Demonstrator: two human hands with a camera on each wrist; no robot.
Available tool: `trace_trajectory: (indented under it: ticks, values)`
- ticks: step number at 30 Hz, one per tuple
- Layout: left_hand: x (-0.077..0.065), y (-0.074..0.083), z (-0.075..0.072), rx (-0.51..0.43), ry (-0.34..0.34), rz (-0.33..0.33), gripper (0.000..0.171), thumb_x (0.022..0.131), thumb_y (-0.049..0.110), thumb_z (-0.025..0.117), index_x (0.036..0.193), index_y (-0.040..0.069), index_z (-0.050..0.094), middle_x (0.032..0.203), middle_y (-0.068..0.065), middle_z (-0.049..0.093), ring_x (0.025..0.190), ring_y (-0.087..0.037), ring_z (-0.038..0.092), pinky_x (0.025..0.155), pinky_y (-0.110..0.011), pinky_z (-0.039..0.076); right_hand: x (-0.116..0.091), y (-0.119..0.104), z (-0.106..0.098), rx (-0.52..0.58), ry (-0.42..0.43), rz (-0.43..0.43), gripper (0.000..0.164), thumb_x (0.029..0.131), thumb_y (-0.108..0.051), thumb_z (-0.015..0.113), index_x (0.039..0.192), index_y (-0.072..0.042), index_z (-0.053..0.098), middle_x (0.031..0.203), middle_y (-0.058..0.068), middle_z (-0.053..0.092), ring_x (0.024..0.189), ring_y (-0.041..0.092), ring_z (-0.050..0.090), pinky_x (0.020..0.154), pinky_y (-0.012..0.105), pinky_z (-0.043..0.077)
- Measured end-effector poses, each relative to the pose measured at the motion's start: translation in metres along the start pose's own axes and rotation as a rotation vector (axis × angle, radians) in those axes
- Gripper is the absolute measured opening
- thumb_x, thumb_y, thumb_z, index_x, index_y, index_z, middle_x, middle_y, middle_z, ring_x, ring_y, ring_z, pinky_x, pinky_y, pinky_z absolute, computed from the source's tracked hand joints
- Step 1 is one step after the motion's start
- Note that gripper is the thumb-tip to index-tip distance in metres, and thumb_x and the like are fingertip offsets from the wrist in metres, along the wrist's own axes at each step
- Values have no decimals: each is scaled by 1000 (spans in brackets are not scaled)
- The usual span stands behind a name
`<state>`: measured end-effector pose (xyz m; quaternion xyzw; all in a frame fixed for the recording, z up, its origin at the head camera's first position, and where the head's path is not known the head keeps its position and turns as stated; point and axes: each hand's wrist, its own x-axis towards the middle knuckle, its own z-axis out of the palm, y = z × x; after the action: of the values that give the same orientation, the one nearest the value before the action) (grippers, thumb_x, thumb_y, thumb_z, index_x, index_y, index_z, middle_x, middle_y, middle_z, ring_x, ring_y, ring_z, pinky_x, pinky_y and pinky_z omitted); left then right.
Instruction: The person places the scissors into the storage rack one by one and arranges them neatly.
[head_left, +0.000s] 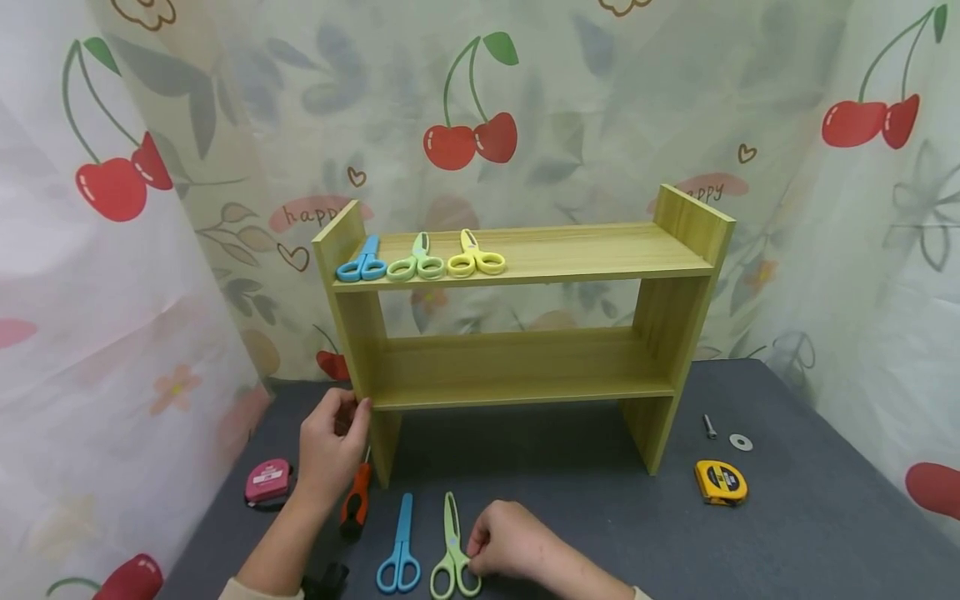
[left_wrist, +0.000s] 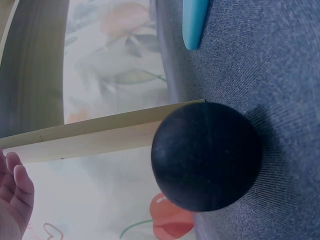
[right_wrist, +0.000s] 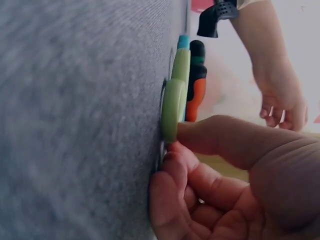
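Observation:
My right hand [head_left: 513, 537] is at the handle of light green scissors [head_left: 452, 537] lying on the table, thumb and fingertips pinching the right loop. In the right wrist view, the thumb meets the edge of the green loop [right_wrist: 172, 110]. My left hand [head_left: 330, 442] is beside the left side panel of a wooden shelf [head_left: 517, 367], fingers loosely bent, fingertips right at the panel's front edge. Blue scissors [head_left: 399, 550] lie left of the green pair, points toward the shelf. On the top board are blue scissors [head_left: 363, 262], green scissors [head_left: 417, 260] and yellow scissors [head_left: 474, 257].
An orange and black screwdriver [head_left: 356, 504] and a pink tape measure [head_left: 267, 482] lie near my left arm. Right of the shelf are a yellow tape measure [head_left: 722, 483], a bolt [head_left: 709, 427] and a washer [head_left: 741, 442]. A patterned curtain [head_left: 555, 100] hangs behind.

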<state>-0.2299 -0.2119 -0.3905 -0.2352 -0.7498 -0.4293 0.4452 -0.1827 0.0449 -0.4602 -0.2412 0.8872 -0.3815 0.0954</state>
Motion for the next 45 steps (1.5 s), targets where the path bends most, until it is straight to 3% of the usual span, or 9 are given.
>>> trace_trajectory:
  ticks: [4, 11, 14, 27, 33, 37, 45]
  values:
    - [4, 9, -1, -12, -6, 1, 14, 85, -19, 66, 92, -7, 62, 73, -10, 58, 60, -14, 52, 54, -17, 44, 1, 0, 4, -21, 16, 20, 16, 67, -8, 79, 60, -18, 69, 53, -17, 56, 54, 1, 48, 56, 21, 43]
    - [0, 2, -1, -1, -7, -15, 13, 87, -16, 67, 93, -6, 62, 75, -8, 59, 60, -13, 52, 55, -16, 44, 2, 0, 7, -21, 15, 23, 17, 63, -11, 78, 54, -21, 67, 48, -17, 52, 49, 2, 46, 51, 19, 40]
    - [2, 8, -1, -8, -4, -7, 13, 86, -17, 66, 93, -7, 62, 74, -9, 58, 60, -13, 52, 55, -16, 44, 1, 0, 1, -43, 30, 4, 18, 61, -11, 77, 52, -22, 66, 46, -19, 50, 48, 1, 44, 48, 19, 37]
    - [2, 7, -2, -17, -5, -1, 13, 86, -17, 66, 92, -7, 61, 74, -9, 57, 60, -13, 51, 54, -17, 43, -12, -19, -45, 20, 6, 12, 11, 63, -7, 72, 59, -16, 68, 49, -14, 55, 41, 2, 50, 44, 23, 41]
    - [1, 5, -1, -16, -4, -12, 12, 87, -16, 66, 92, -6, 61, 74, -7, 57, 59, -14, 51, 54, -17, 43, -21, -30, -70, -10, 33, -37, 5, 63, -10, 71, 61, -15, 70, 50, -16, 53, 46, 2, 47, 46, 22, 39]
    - [0, 2, -1, -17, -4, -15, 11, 88, -16, 66, 92, -6, 62, 74, -7, 57, 60, -14, 50, 54, -17, 43, -29, -38, -86, 23, 19, -26, 6, 66, -8, 70, 64, -14, 70, 53, -13, 54, 49, 4, 47, 48, 23, 39]
    - [-7, -20, 3, -8, -4, -25, 12, 88, -15, 67, 94, -5, 63, 75, -7, 58, 60, -13, 51, 53, -17, 43, -48, -49, -112, 52, 31, -55, 16, 69, -2, 69, 68, -18, 68, 59, -10, 58, 52, 5, 47, 50, 23, 40]
